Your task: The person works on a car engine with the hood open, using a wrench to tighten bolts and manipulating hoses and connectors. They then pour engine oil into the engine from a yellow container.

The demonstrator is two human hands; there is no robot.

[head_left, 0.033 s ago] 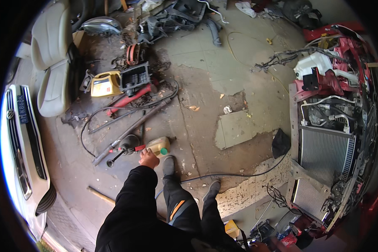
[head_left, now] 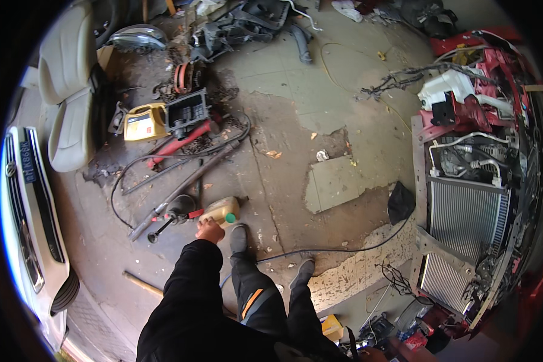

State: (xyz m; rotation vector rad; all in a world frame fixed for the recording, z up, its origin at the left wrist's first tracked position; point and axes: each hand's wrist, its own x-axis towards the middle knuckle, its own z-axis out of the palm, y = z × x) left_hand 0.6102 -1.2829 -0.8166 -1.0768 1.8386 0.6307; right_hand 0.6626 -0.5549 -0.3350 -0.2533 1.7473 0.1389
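At the end of my outstretched black-sleeved arm, my left hand [head_left: 210, 231] is closed at the handle side of a yellowish plastic jug [head_left: 221, 210] with a green cap. The jug leans, low over the floor by my left shoe; whether it touches the floor I cannot tell. Just left of it sits a dark can-like tool with a red handle and a black spout or hose end [head_left: 181, 208]. A dim, skin-toned shape at the lower edge may be my right hand [head_left: 371, 355]; its fingers cannot be made out.
A long metal bar [head_left: 190, 178], a red jack-like tool [head_left: 184, 143] and a gold oil jug [head_left: 146, 122] lie beyond. A grey car seat [head_left: 72, 90] and white bumper [head_left: 42, 211] stand left. At right is a dismantled red car front with a radiator [head_left: 467, 211]. A dark hose [head_left: 332, 250] crosses the floor.
The whole view has shifted slightly, so things sit a little further left. My left hand stays at the jug.
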